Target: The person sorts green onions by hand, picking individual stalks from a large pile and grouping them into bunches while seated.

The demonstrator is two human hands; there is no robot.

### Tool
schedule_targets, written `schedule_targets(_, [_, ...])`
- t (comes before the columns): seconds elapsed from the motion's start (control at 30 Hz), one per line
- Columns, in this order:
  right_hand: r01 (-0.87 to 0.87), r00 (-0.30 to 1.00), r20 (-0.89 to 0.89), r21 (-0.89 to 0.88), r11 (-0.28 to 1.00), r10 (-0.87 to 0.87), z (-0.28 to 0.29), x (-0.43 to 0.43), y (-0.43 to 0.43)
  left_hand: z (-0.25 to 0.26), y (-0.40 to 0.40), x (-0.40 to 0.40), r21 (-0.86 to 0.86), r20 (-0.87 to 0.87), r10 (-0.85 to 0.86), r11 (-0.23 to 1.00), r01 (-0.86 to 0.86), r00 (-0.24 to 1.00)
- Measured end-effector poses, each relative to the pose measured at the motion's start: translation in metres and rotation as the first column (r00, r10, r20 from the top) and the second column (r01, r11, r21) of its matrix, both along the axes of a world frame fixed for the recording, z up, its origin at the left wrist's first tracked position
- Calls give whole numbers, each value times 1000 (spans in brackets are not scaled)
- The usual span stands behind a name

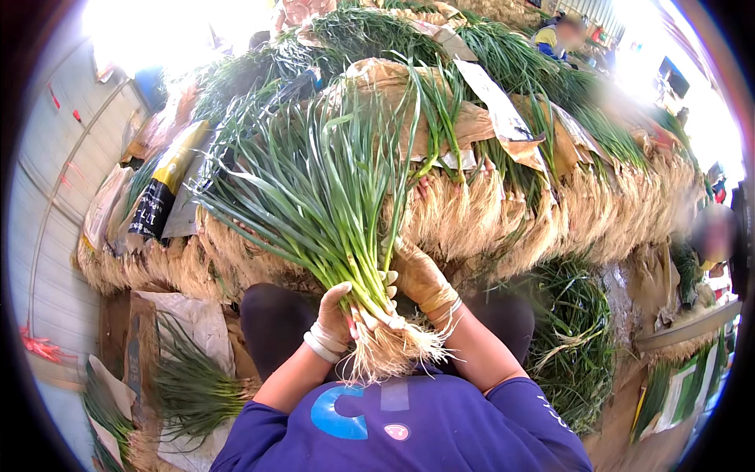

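Observation:
A bunch of green onions (348,206) with long green leaves and pale, stringy roots is held up between both hands, roots toward my body. My left hand (334,315), in a soiled glove with a white cuff, grips the left side of the stalks near their pale bases. On the right side, my right hand (419,277), in a similar soiled glove, has its fingers around the same stalks. Behind the bunch lies a wide heap of green onions, its tan roots (466,212) hanging toward me and brown paper (389,88) over part of it.
A smaller green onion pile (200,377) lies on sheeting at the lower left, beside a wooden board (141,348). Loose green leaves (572,348) are heaped on the right. A yellow and black printed bag (168,189) rests on the heap's left. Another person (551,41) is at the far right.

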State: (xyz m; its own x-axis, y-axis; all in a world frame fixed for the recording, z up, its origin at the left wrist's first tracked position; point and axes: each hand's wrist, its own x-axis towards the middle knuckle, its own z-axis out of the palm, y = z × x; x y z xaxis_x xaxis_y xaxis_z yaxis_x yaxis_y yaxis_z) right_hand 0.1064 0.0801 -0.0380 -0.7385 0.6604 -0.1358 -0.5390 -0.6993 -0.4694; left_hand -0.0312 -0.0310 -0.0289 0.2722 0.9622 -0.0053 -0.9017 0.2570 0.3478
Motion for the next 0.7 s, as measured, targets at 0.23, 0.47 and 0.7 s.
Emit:
schedule_targets(0.23, [-96, 873, 485, 251, 963, -40, -66, 24, 20, -1, -3, -1, 35, -49, 37, 999, -36, 998])
schedule_targets(0.47, [-833, -134, 242, 498, 241, -961, 1, 64, 85, 4, -3, -4, 64, 56, 3, 998, -6, 998])
schedule_targets(0.7, [-259, -87, 495, 827, 499, -865, 44, 76, 143, 13, 4, -7, 78, 51, 87, 993, -91, 995])
